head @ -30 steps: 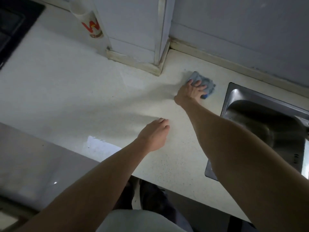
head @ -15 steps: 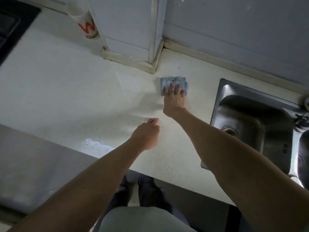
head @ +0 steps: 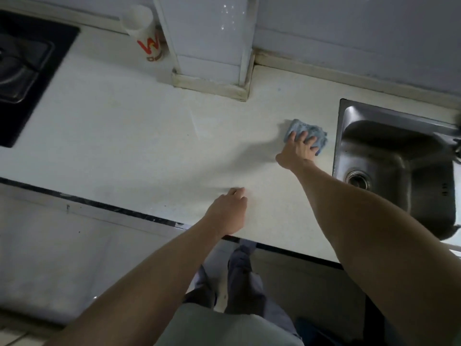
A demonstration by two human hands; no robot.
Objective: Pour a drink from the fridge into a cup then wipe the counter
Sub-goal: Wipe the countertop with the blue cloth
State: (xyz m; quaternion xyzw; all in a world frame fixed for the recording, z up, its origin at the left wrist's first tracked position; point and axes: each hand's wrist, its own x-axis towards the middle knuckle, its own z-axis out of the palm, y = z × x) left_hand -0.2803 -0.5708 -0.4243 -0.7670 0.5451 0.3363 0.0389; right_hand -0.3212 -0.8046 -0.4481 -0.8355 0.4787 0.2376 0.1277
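Counter (head: 124,136): one blue cloth (head: 313,132) under spread right hand (head: 298,149); left hand (head: 228,212) loosely curled, empty; one cup (head: 146,33).

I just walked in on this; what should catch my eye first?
The right hand pressing a crumpled blue cloth onto the pale counter, just left of the steel sink. The left hand rests curled near the counter's front edge. At the back stands a white cup with red lettering.

A soft blue cloth (head: 307,133) lies on the matt, speckled stone-like counter (head: 129,136) beside the shiny metal sink (head: 399,151).
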